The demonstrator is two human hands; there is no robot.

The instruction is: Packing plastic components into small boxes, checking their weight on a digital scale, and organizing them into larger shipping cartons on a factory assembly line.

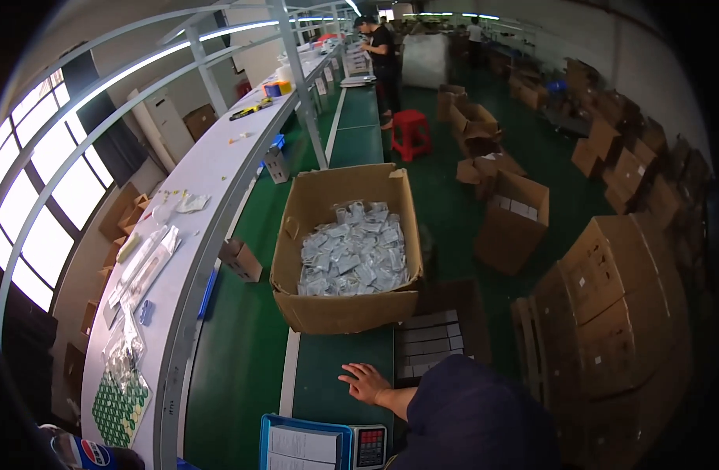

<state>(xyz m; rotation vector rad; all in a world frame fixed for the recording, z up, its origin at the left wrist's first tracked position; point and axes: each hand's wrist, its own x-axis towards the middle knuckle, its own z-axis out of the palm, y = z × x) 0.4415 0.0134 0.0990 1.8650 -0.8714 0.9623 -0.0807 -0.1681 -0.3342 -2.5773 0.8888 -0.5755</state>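
Observation:
My right hand (365, 382) lies palm down on the green worktop (328, 364), its fingers spread and nothing in them. A dark blue sleeve covers much of that arm. My left hand is out of view. Just ahead of the right hand stands a large open cardboard box (344, 312), filled with many small clear plastic bags (351, 254) whose contents are too small to tell. Nearer me sits a blue tray (265, 442) with flat white packs (303, 448) in it. Beside the tray is a keypad panel (369, 448) with red and dark keys.
Right of the worktop, a lower carton (477, 313) holds rows of white boxes (430, 345). Large taped cartons (618, 305) stand farther right. A white shelf (210, 164) on metal posts runs along the left. Ahead are a red stool (411, 133) and a standing person (383, 63).

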